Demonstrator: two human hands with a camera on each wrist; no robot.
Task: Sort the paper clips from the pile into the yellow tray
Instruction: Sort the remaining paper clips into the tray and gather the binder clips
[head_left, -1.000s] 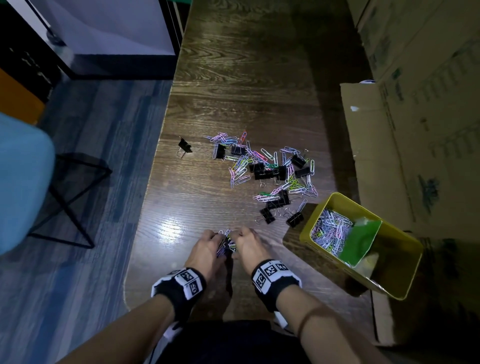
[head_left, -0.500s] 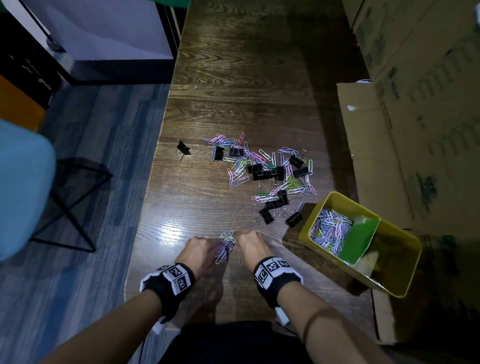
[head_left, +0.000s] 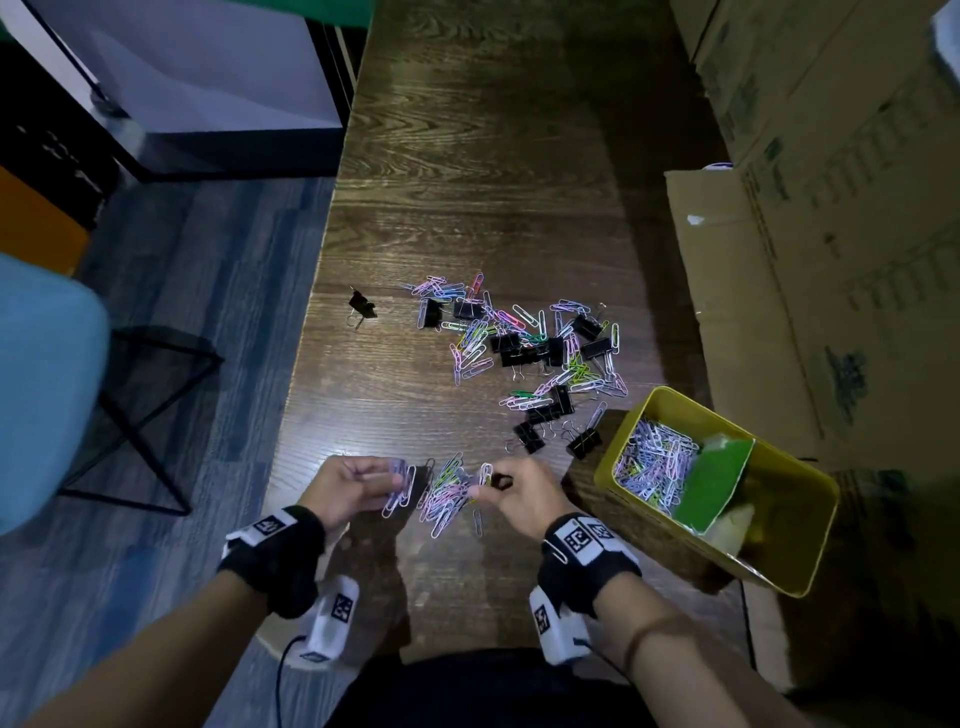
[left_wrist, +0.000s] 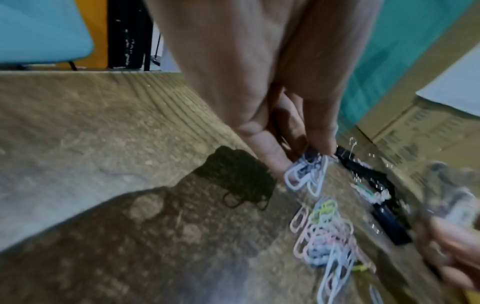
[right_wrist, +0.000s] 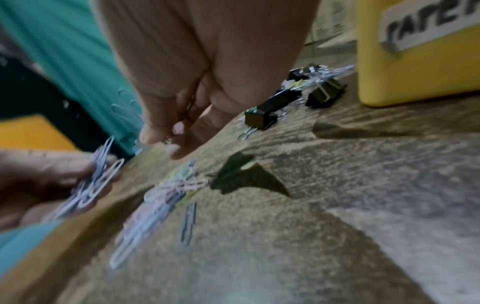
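Left hand (head_left: 353, 488) pinches a few pale paper clips (head_left: 400, 488) between thumb and fingertips. Right hand (head_left: 519, 493) pinches something small, too blurred to name. A loose bunch of clips (head_left: 447, 491) lies on the wooden table (head_left: 467, 156) between them. The yellow tray (head_left: 779, 577) sits right, near the pile (head_left: 530, 343).

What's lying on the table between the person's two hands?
A loose cluster of pastel paper clips lies on the wooden table between the left hand and right hand, clearest in the head view.
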